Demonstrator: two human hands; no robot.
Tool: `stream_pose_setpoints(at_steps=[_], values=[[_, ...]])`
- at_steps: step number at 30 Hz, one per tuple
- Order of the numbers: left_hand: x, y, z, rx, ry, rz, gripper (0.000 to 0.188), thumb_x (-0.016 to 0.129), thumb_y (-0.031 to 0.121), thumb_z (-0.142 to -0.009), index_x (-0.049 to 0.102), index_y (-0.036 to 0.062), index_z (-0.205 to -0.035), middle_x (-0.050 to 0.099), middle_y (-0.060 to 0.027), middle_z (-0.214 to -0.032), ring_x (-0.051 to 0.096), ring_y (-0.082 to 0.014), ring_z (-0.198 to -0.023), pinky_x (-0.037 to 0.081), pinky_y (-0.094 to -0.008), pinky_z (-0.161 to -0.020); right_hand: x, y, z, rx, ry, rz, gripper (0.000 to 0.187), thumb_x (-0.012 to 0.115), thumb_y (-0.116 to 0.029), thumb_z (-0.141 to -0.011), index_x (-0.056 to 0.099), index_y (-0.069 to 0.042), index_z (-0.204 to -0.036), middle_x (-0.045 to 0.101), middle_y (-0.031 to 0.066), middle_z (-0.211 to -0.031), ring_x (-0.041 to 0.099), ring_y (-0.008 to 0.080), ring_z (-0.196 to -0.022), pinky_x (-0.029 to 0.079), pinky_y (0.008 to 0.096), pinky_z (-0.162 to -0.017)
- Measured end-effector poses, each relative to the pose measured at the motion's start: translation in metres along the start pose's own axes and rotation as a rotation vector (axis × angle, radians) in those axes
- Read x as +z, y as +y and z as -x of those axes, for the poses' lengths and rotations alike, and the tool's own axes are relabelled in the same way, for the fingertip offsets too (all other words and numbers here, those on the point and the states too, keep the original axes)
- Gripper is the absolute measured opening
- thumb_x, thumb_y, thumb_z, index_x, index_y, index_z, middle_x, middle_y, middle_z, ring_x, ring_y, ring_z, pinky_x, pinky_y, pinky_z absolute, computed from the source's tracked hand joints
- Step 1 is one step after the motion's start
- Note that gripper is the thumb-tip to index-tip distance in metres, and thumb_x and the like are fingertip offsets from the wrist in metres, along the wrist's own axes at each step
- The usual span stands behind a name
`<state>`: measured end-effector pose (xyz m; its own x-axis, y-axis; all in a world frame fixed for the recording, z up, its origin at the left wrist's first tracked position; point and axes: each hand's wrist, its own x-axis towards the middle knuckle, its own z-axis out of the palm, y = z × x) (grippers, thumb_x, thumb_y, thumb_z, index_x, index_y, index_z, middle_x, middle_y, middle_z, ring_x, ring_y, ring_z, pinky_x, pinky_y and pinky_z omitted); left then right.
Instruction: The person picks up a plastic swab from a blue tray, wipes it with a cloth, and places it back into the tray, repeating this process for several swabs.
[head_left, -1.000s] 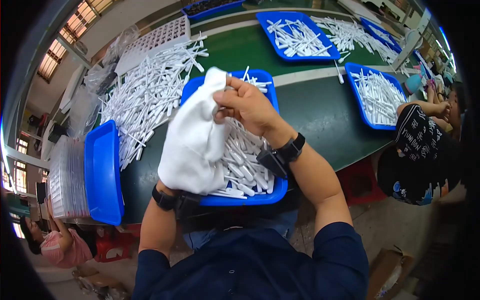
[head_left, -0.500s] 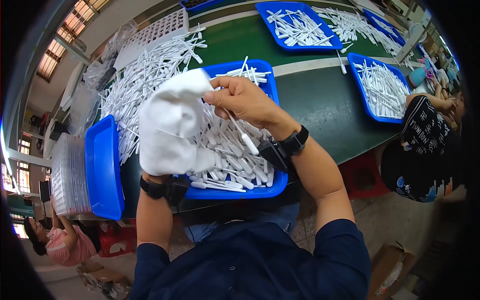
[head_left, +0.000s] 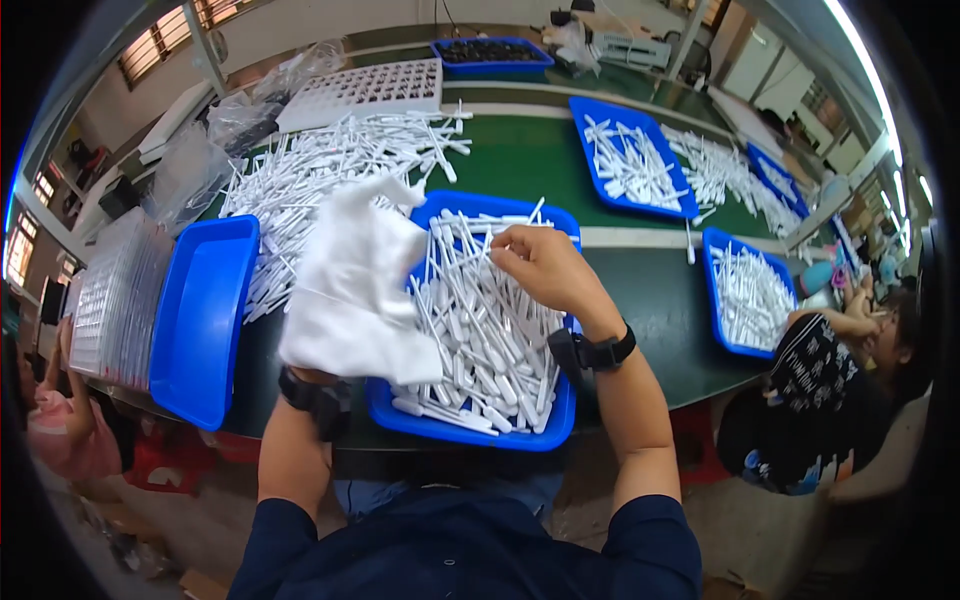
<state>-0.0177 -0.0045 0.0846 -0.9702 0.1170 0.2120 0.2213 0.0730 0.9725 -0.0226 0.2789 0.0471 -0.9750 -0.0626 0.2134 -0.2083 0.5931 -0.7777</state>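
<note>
A white cloth (head_left: pixel 350 285) covers my left hand (head_left: pixel 316 375), which holds it up over the left side of a blue tray (head_left: pixel 470 440). My left fingers are hidden under it. White plastic droppers (head_left: pixel 490 345) with slim stems and bulbous ends fill the tray in a loose heap. Over the tray's right side hovers my right hand (head_left: pixel 548 262), its fingers curled and thumb close to the forefinger. Whether a dropper is between those fingertips I cannot make out. One dropper stem pokes up just behind this hand.
Loose droppers (head_left: pixel 330 165) are heaped behind the cloth. To the left stand a bare blue tray (head_left: pixel 200 390) and stacked clear plastic trays (head_left: pixel 115 310). Filled blue trays (head_left: pixel 600 195) lie farther right, near a seated person (head_left: pixel 825 400). A white holed block (head_left: pixel 370 90) is behind.
The dropper that my right hand pinched beside the cloth no longer shows there. My right hand has moved right, away from the cloth. The whole view has tilted up.
</note>
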Motion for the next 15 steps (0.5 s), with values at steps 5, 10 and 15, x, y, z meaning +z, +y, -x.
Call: stream_pose_setpoints(at_steps=[5, 10, 15], values=[[0.0, -0.004, 0.015, -0.197, -0.56, 0.661, 0.065, 0.073, 0.008, -0.088, 0.042, -0.0009, -0.145, 0.063, -0.0079, -0.11, 0.063, -0.0128, -0.093, 0.053, -0.0284, -0.08, 0.007, -0.018, -0.089, -0.191, -0.206, 0.314, 0.023, 0.066, -0.021, -0.09, 0.073, 0.001, -0.095, 0.073, 0.0207, -0.085, 0.071, 0.036, -0.08, 0.054, 0.0417, -0.071], [0.003, -0.004, 0.02, -0.328, -0.494, 1.173, 0.052, 0.071, 0.006, -0.092, 0.047, 0.0014, -0.138, 0.063, -0.0059, -0.11, 0.064, -0.0147, -0.097, 0.054, -0.0288, -0.08, 0.05, 0.063, -0.213, -0.152, -0.25, 0.669, 0.025, 0.066, -0.024, -0.087, 0.075, -0.001, -0.09, 0.072, 0.0237, -0.088, 0.069, 0.0423, -0.085, 0.056, 0.048, -0.078], [-0.009, -0.029, 0.017, -0.427, -0.24, 0.92, 0.028, 0.065, 0.018, -0.1, 0.057, 0.0032, -0.123, 0.063, -0.0001, -0.1, 0.063, -0.0117, -0.089, 0.052, -0.0253, -0.078, 0.096, 0.086, -0.25, -0.095, -0.252, 0.764, 0.027, 0.064, -0.021, -0.087, 0.073, 0.004, -0.091, 0.071, 0.0296, -0.106, 0.069, 0.0461, -0.1, 0.057, 0.0499, -0.088]])
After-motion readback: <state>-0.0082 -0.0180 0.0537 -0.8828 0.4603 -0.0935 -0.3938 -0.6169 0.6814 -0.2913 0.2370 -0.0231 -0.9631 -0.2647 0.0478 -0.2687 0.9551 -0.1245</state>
